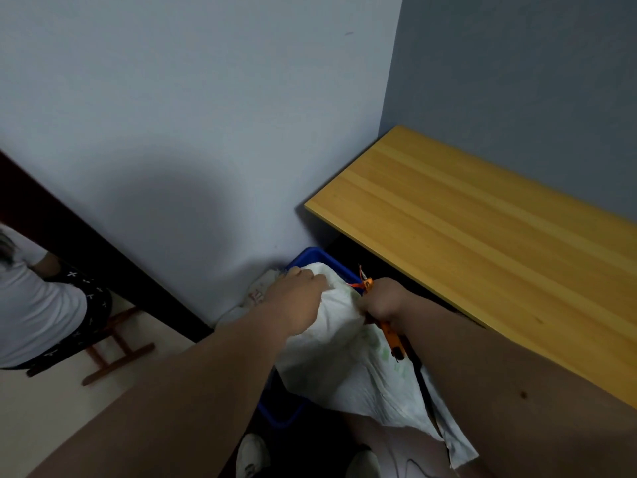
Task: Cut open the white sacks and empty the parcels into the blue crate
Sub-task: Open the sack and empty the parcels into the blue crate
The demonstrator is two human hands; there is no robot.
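Two bare forearms with no sleeves in view, bare hands (300, 291), white shoes (253, 455) below

Bare wooden tabletop (482, 243), wooden stool (117, 346), seated person (38, 305) at left

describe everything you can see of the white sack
The white sack looks like thin, crinkled woven plastic with faint green print on its right side. It drapes over the blue crate in the corner by the wall, hiding most of the crate. The left hand grips its bunched top; the right hand, holding an orange cutter, presses against its right edge. Its loose lower end hangs toward the person's legs.
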